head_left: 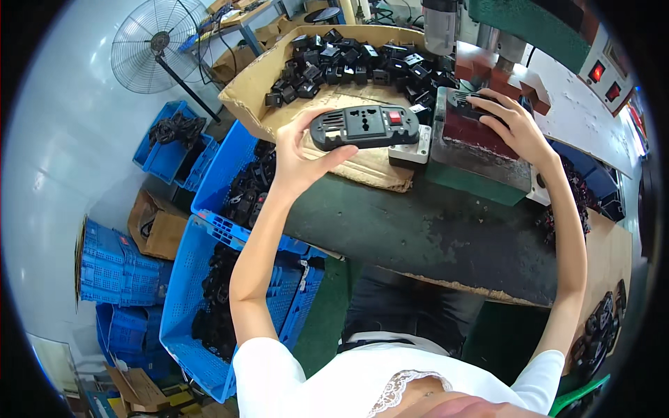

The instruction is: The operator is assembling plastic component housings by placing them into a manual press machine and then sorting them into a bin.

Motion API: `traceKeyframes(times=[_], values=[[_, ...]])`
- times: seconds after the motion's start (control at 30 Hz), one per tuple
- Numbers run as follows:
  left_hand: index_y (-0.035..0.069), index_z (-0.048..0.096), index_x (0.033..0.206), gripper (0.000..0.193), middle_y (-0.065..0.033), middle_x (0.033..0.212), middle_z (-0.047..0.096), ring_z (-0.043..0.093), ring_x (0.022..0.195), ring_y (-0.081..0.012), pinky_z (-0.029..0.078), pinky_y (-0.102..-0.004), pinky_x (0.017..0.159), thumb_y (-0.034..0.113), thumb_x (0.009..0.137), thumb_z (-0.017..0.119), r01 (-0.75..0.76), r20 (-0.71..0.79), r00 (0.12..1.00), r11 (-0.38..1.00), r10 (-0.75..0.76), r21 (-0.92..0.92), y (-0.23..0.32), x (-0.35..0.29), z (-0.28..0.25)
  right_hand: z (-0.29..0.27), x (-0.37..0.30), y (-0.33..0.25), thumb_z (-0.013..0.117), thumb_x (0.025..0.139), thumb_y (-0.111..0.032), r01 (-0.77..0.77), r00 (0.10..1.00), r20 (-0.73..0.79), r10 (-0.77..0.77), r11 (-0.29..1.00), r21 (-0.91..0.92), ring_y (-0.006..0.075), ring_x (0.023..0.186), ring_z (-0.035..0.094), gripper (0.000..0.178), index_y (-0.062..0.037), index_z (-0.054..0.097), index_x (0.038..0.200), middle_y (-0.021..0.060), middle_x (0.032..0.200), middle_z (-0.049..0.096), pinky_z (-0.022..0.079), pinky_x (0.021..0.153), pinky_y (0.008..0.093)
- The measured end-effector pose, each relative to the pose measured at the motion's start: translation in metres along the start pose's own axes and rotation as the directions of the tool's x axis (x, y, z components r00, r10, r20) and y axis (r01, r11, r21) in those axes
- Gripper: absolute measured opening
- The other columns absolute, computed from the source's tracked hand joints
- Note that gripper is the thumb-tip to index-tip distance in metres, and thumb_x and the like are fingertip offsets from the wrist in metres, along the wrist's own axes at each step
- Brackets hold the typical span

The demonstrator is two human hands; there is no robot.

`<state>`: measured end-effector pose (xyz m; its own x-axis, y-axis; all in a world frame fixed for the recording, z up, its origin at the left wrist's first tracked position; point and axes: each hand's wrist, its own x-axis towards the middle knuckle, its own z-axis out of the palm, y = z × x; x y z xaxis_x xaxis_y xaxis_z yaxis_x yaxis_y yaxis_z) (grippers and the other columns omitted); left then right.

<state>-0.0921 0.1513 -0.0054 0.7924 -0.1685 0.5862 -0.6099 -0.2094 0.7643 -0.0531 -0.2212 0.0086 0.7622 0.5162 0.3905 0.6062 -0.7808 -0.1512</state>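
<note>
My left hand (pixel 298 155) is closed on a black power socket (pixel 365 125) with slotted holes, a vent grille and a red switch, held up above the bench. The fingers of my right hand (pixel 512 125) rest on another black piece with a grille (pixel 461 103), which lies on the dark red block (pixel 474 136) of a bench machine. My hand partly covers that piece, so whether the fingers grip it is hard to see. A pale box with a black base (pixel 412 150) stands between the held socket and the block.
A cut-down cardboard box (pixel 279 63) holds many small black parts (pixel 327 66) at the back. The machine's green head (pixel 533 24) overhangs the block. Blue crates (pixel 182 327) with black parts stand on the left. A fan (pixel 160 42) is behind them.
</note>
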Motion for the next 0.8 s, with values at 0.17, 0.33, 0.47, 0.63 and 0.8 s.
traceKeyframes(times=[0.17,0.33,0.47,0.63,0.8], values=[[-0.001,0.06,0.107,0.055,-0.0073,0.097,0.064,0.06,0.091,-0.0147,0.044,-0.0282,0.085,0.007,0.058,0.083,-0.087,-0.068,0.993,0.994,0.092,0.072,-0.007,-0.012,-0.019,-0.007,0.009,-0.005,0.054,0.091,-0.022,-0.008,0.998,0.056,0.005,0.998,0.064,0.0357,0.115,0.05,0.034,-0.0145,0.055,0.124,0.0156,0.128,0.051,0.042,0.095,0.04],[-0.002,0.058,0.109,0.057,-0.0076,0.102,0.063,0.059,0.094,-0.015,0.043,-0.0291,0.089,0.002,0.058,0.082,-0.105,-0.074,0.99,0.98,0.119,0.167,-0.007,-0.024,-0.036,-0.012,-0.006,0.009,0.056,0.089,-0.023,-0.011,0.998,0.055,0.008,0.999,0.037,0.0337,0.115,0.051,0.036,-0.0128,0.056,0.123,0.015,0.128,0.052,0.041,0.096,0.0395],[-0.004,0.057,0.112,0.058,-0.0103,0.109,0.06,0.056,0.102,-0.0178,0.04,-0.0318,0.096,-0.001,0.059,0.081,-0.092,-0.138,0.983,0.977,0.12,0.19,-0.013,-0.032,-0.046,-0.016,-0.02,0.012,0.054,0.09,-0.026,-0.043,0.997,0.067,0.048,0.997,-0.066,0.0326,0.119,0.047,0.039,-0.0145,0.053,0.128,0.0151,0.132,0.047,0.036,0.1,0.0403],[0.001,0.057,0.113,0.054,-0.0113,0.11,0.06,0.057,0.104,-0.0234,0.041,-0.0347,0.096,0.001,0.063,0.078,-0.031,-0.152,0.979,0.843,0.133,0.538,-0.022,-0.046,-0.082,-0.028,-0.052,-0.002,0.052,0.091,-0.015,-0.056,0.992,-0.107,0.059,0.998,0.028,0.0295,0.125,0.043,0.043,-0.0017,0.045,0.131,0.0162,0.135,0.044,0.029,0.105,0.0358],[0.014,0.032,0.141,0.089,-0.0149,0.141,0.036,0.041,0.126,-0.0298,0.035,-0.0401,0.103,0.003,0.065,0.077,0.091,-0.092,0.995,0.595,-0.029,0.798,-0.042,-0.077,-0.148,-0.044,-0.106,-0.005,0.05,0.09,-0.006,-0.236,0.959,-0.127,0.252,0.963,0.129,0.0239,0.114,0.052,0.032,0.0013,0.054,0.121,0.0137,0.121,0.057,0.035,0.099,0.0311]])
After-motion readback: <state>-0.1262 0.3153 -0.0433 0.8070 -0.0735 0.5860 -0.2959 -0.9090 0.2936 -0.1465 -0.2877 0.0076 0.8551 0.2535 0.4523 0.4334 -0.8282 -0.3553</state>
